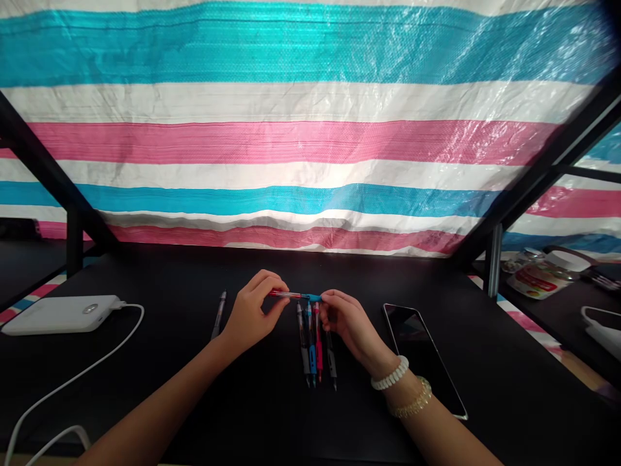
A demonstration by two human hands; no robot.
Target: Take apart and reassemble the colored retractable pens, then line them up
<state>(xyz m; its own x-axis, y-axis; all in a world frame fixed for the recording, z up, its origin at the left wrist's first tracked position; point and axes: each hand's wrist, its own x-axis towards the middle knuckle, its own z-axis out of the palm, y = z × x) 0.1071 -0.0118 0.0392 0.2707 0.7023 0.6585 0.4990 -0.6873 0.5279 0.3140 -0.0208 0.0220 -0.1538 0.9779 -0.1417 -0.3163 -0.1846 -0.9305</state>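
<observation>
Above a row of pens, my left hand [257,304] pinches the red end of a slim pen [292,295] held level. The blue end of this pen is between the fingertips of my right hand [347,317], which wears two bracelets. Whether the red and blue parts are one piece or two pieces meeting, I cannot tell. Below lie a grey pen [303,349], a blue pen [311,349], a pink-red pen [319,343] and a dark grey pen [332,362], side by side with tips toward me. Another grey pen [220,314] lies left of my left hand, partly hidden by it.
On the black table [252,414], a white power bank [63,314] with a white cable [114,353] sits left. A phone [427,356] lies beside my right forearm. Black metal posts [493,259] flank the table; a striped sheet [291,142] hangs behind. A jar [546,275] stands far right.
</observation>
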